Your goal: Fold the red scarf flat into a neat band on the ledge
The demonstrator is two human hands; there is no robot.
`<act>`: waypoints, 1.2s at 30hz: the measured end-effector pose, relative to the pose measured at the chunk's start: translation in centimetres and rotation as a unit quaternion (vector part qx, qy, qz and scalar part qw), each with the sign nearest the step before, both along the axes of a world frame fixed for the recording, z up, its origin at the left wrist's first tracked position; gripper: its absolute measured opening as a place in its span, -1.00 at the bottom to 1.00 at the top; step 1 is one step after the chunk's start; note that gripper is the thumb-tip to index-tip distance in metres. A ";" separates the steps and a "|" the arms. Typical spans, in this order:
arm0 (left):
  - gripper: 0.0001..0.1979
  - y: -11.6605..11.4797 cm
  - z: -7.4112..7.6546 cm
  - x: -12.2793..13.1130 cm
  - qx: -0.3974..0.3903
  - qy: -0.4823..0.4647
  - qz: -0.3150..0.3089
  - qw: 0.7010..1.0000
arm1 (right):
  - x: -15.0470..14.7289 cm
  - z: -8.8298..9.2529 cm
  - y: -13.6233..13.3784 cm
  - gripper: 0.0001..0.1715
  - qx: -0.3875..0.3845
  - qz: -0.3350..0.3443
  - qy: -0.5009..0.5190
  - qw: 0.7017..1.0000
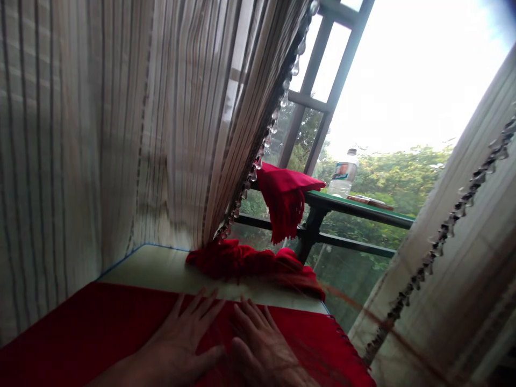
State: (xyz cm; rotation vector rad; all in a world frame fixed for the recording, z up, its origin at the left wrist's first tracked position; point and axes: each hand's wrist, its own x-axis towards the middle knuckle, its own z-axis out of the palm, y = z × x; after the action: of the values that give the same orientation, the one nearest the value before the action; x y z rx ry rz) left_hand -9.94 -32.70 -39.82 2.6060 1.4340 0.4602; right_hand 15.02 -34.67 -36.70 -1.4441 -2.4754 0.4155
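Observation:
Both my hands lie flat, fingers spread, on a red fringed cloth spread over a pale surface. My left hand rests side by side with my right hand, their thumbs nearly touching. Just beyond my fingertips a crumpled heap of red cloth lies on the surface by the window. Another red cloth hangs folded over the end of a green rail ledge outside.
A striped beaded curtain hangs left and behind the surface; a second curtain hangs at right. A plastic water bottle and a flat reddish object sit on the green ledge. Window bars and trees lie beyond.

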 end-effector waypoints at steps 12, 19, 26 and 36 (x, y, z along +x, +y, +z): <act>-0.27 -0.4 0.7 0.3 -0.022 0.018 -0.017 0.999 | 0.4 -0.5 0.1 -0.22 0.008 -0.010 0.023 1.000; -0.26 -1.0 2.6 0.7 -0.050 0.013 -0.010 0.999 | 0.2 0.0 -0.1 -0.19 -0.013 -0.014 0.013 1.000; -0.23 -0.9 2.3 0.3 -0.072 0.027 -0.002 0.997 | 0.2 -0.3 0.2 -0.18 -0.016 -0.012 0.001 1.000; -0.16 -1.2 3.1 0.9 -0.107 0.032 0.007 0.994 | 0.8 -0.7 0.6 -0.20 0.040 -0.010 0.033 0.999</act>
State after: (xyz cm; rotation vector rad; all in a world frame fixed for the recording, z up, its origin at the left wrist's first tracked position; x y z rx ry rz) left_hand -9.04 -33.89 -36.69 2.4625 1.4356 0.2131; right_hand 15.81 -34.08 -37.41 -1.3989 -2.3961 0.3490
